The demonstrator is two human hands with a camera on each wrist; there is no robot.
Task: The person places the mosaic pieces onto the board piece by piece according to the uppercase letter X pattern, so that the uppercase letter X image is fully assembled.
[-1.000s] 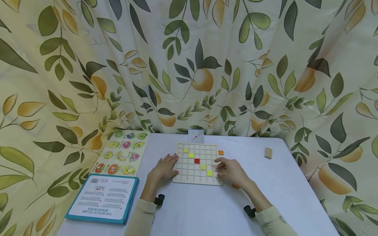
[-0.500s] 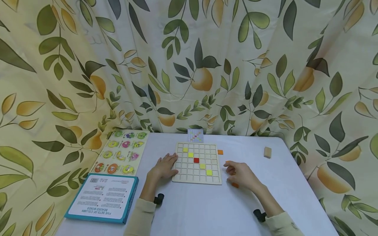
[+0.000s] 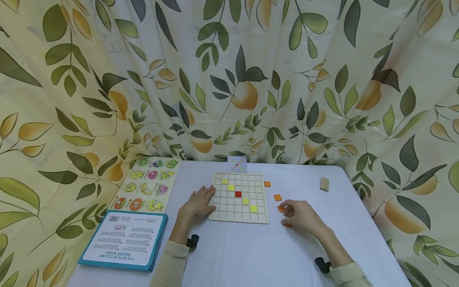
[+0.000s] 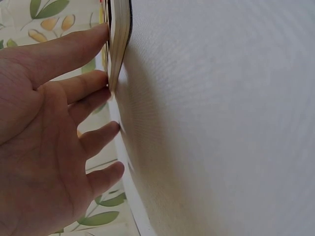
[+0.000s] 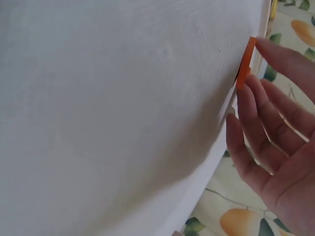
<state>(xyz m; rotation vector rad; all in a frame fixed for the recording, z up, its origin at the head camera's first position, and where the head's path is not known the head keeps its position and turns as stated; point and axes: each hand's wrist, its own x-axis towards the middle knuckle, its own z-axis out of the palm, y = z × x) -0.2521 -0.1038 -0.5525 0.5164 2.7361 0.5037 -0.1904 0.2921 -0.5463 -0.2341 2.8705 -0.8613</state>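
So the grid board (image 3: 222, 215) is lying flat mid-worktop (image 3: 233, 255), with a red tile (image 3: 238, 194) and four yellow tiles (image 3: 253, 209) running diagonally across it, red in the middle. Left hand (image 3: 197, 204) is at the board's left edge, fingers spread and fairly relaxed, thumb touching the edge, not gripping anything. Right hand (image 3: 301, 217) is off to the right of the board, fingers loosely bent with a gap to the thumb, tips right at an orange tile (image 3: 281, 209); can't tell if it's actually pinched. One more orange piece is partly hidden by that hand, and two sit farther back, the farthest just beside the board. Small pattern card (image 3: 237, 164) is behind the board, beige block (image 3: 324, 184) well off to the right
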